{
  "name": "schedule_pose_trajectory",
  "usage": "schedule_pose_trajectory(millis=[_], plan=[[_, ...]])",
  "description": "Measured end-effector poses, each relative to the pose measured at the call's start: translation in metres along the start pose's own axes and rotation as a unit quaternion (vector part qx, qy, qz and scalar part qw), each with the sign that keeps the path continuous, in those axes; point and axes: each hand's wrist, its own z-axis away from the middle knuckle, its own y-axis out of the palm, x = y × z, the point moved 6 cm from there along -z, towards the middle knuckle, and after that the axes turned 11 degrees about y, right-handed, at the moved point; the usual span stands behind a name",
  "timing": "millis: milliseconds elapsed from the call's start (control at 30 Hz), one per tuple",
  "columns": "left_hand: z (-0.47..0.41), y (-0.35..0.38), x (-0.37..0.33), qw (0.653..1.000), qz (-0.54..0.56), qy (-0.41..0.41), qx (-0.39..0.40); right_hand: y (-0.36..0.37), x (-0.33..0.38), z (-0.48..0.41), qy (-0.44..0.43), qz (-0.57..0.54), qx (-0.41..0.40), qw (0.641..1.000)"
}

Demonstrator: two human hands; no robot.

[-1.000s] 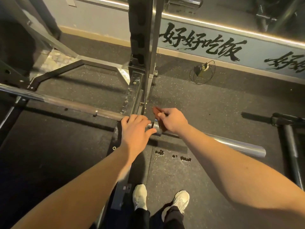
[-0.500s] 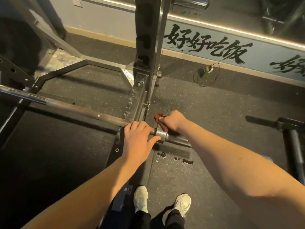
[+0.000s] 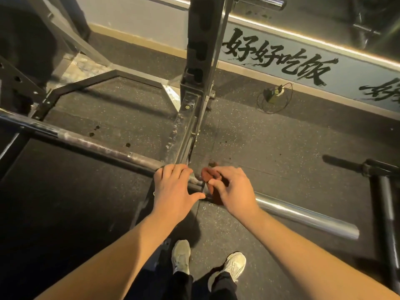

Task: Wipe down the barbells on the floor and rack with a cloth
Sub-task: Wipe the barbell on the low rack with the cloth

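Observation:
A long steel barbell (image 3: 91,146) runs from the left edge across the rack to its shiny sleeve (image 3: 303,215) on the right. My left hand (image 3: 175,189) rests over the bar just left of the collar, its fingers curled over the far side and the thumb stretched right. My right hand (image 3: 233,189) holds a reddish-brown cloth (image 3: 211,182) against the inner end of the sleeve, right at the collar. The collar itself is mostly hidden by both hands.
A black rack upright (image 3: 203,50) rises just behind the hands, its base rail (image 3: 184,135) running toward me. Another bar end (image 3: 259,1) sits at the top. A black stand (image 3: 383,191) is at the right. A coiled cable (image 3: 273,96) lies by the wall. My shoes (image 3: 207,260) are below.
My right hand with the cloth has opened out and shifted a little along the sleeve by the collar, uncovering the sleeve's far end. My left hand stays on the bar.

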Motion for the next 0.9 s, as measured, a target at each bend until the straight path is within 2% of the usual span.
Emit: schedule_pose_trajectory(millis=[67,167,200,267,333,367,400,467,533,633,700,800,900], plan=[[0.000,-0.001,-0.003,1.000,-0.007,-0.001,0.004,0.003,-0.005,-0.021,0.098,-0.005,0.031,0.995],[-0.003,-0.005,-0.006,0.999,-0.035,0.002,0.015,0.014,-0.010,-0.063,0.256,-0.016,0.182,0.949],[-0.003,-0.006,-0.006,0.999,-0.040,0.004,0.016,0.021,-0.011,-0.072,0.272,-0.001,0.232,0.934],[-0.002,-0.006,-0.006,0.999,-0.044,0.003,0.017,0.029,-0.013,-0.079,0.314,0.021,0.282,0.906],[0.000,-0.004,-0.006,0.999,-0.047,0.003,0.013,0.036,-0.016,-0.077,0.310,0.027,0.311,0.898],[0.000,-0.003,-0.006,0.999,-0.046,0.003,0.007,0.035,-0.012,-0.074,0.266,0.033,0.297,0.916],[0.001,-0.003,-0.005,0.999,-0.045,0.002,0.001,0.031,-0.010,-0.070,0.257,0.031,0.266,0.929],[0.001,-0.003,-0.005,0.999,-0.042,0.004,-0.005,0.019,-0.011,-0.057,0.213,-0.038,0.165,0.962],[0.002,-0.005,-0.007,0.999,-0.036,0.006,-0.001,0.009,-0.004,-0.032,0.116,-0.055,0.062,0.990],[0.002,-0.007,-0.008,0.999,-0.030,0.005,0.018,0.005,0.008,0.012,0.016,-0.028,-0.050,0.998],[0.006,-0.008,-0.009,0.999,-0.023,0.019,0.023,0.008,0.016,0.039,-0.007,-0.012,-0.102,0.995],[0.021,-0.009,-0.006,0.998,-0.019,0.044,0.034,0.017,0.018,0.061,0.011,-0.006,-0.153,0.988],[0.036,-0.015,-0.001,0.998,0.002,0.044,0.036,0.029,0.020,0.069,0.037,0.018,-0.127,0.991]])
